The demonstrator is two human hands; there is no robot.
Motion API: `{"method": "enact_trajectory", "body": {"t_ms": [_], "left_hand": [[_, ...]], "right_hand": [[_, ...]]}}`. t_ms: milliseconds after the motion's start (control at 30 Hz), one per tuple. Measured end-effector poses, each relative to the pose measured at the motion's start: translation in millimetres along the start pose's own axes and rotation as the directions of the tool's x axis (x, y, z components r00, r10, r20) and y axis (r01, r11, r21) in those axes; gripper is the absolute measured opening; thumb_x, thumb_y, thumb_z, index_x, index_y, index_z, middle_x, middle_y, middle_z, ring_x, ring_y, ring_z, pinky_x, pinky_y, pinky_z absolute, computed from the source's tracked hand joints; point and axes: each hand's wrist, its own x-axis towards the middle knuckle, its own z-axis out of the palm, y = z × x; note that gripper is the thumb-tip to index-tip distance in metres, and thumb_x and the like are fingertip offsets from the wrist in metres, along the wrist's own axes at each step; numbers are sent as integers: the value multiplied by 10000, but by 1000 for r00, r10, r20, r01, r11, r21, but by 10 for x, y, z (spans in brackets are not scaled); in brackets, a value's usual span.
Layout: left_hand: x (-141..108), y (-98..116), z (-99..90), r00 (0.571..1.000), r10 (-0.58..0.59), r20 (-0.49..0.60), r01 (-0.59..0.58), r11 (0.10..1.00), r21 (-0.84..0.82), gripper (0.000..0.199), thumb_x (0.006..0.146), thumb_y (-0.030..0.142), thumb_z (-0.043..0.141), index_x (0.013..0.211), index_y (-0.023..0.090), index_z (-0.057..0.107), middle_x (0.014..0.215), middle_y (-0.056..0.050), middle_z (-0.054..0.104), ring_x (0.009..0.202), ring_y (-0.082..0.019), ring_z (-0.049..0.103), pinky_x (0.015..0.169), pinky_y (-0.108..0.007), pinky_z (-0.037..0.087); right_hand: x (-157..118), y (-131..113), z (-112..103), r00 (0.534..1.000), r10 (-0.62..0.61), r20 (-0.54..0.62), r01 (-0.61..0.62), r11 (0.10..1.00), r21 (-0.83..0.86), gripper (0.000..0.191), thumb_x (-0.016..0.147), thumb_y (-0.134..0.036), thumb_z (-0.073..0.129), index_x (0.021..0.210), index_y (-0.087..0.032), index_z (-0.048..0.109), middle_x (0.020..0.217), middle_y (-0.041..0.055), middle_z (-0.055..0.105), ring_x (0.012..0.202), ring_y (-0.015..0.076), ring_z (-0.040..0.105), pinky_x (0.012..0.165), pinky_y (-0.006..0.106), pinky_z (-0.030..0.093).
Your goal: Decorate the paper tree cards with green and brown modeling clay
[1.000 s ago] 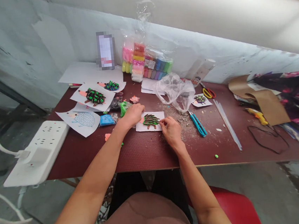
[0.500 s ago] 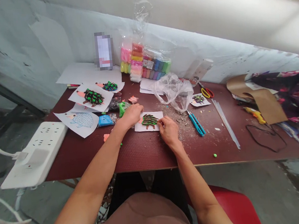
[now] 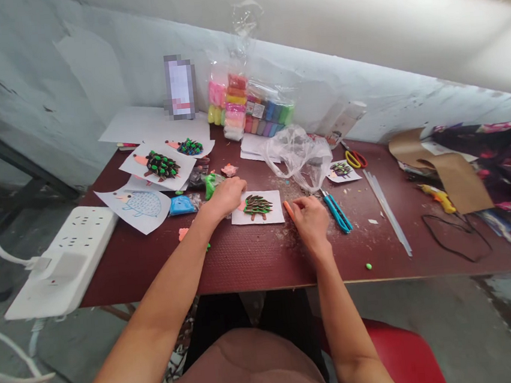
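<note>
A small white card (image 3: 272, 216) lies in front of me, bearing a hedgehog (image 3: 257, 205) of dark seeds on green clay with a pink face. My left hand (image 3: 230, 195) rests at the card's upper left corner, partly over the face; its fingertips are too small to make out. Right of the card is my right hand (image 3: 311, 216), fingers bent over the seed pile, beside an orange stick (image 3: 288, 209). Whether it pinches a seed is hidden. A green clay packet (image 3: 212, 185) and a blue one (image 3: 181, 205) are left of the card.
Hedgehog sheets (image 3: 143, 212) lie at the left near a white power strip (image 3: 59, 264). Coloured clay packs (image 3: 252, 110) and a plastic bag (image 3: 300, 157) stand behind. Rightward are a teal cutter (image 3: 337, 212), scissors (image 3: 355, 158), glue sticks (image 3: 388, 212) and a yellow glue gun (image 3: 439, 196).
My right hand has moved right, off the card's edge to the seed pile, and the orange stick now shows. My left hand has stayed at the card. The view has shifted slightly.
</note>
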Motion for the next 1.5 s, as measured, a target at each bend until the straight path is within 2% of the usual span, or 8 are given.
{"method": "enact_trajectory", "body": {"t_ms": [133,333,467,567,700,833,1000,1500], "left_hand": [[2,-4,10,1000,0,-5,0,1000,-20,264,870,42,534,1020,138,728,1057,-126,729,985,-212,661,868,-303,494],[-8,7,-10,1000,-12,3,12,1000,-17,258,896,48,516,1022,127,725,1077,-135,723,1006,-229,663,857,-306,485],[-4,-2,-8,1000,-10,10,10,999,-32,272,888,41,516,1028,136,728,1074,-131,725,1012,-223,662,870,-299,487],[1,-11,2,1000,-4,11,5,999,-38,263,889,48,516,1020,135,727,1061,-129,732,1009,-224,662,869,-300,489],[1,-11,5,1000,-13,8,13,1000,-27,260,884,57,523,1023,143,726,1074,-122,729,995,-213,663,864,-285,490],[-3,-7,1,1000,-9,-2,9,1000,-18,260,880,59,532,1025,141,732,1074,-124,729,999,-222,667,859,-292,491],[-3,-11,2,1000,0,-11,0,1000,-13,247,871,60,557,1020,141,738,1057,-124,729,1004,-228,674,851,-288,489],[-5,-3,11,1000,5,-21,-5,1000,-13,233,854,54,576,1007,129,734,1049,-133,727,991,-234,675,852,-301,489]], "right_hand": [[87,259,-24,995,95,-12,-96,982,-163,152,903,-260,620,900,-198,759,944,112,691,783,205,614,667,307,388],[130,368,17,994,109,6,-107,980,-166,183,927,-240,557,881,-178,723,948,133,691,791,214,604,653,305,369],[94,266,-60,999,39,-20,-39,999,17,215,937,-271,503,926,-183,699,915,104,708,794,213,610,685,298,392],[0,97,-95,998,-18,60,5,977,212,223,941,-307,510,929,-201,707,866,77,739,746,204,631,700,297,426],[-150,-127,-14,987,-90,131,36,930,367,195,900,-248,554,930,-225,745,990,76,777,906,226,697,814,311,486],[-208,-216,102,985,-100,138,46,936,348,147,882,-223,600,870,-234,746,880,46,751,911,228,699,846,323,492],[-168,-237,146,986,-134,99,105,960,258,131,897,-217,618,847,-220,739,941,65,711,935,221,669,852,319,475],[-123,-335,186,977,-157,141,134,978,162,132,904,-179,623,831,-208,728,895,50,709,834,191,631,744,281,419]]}}
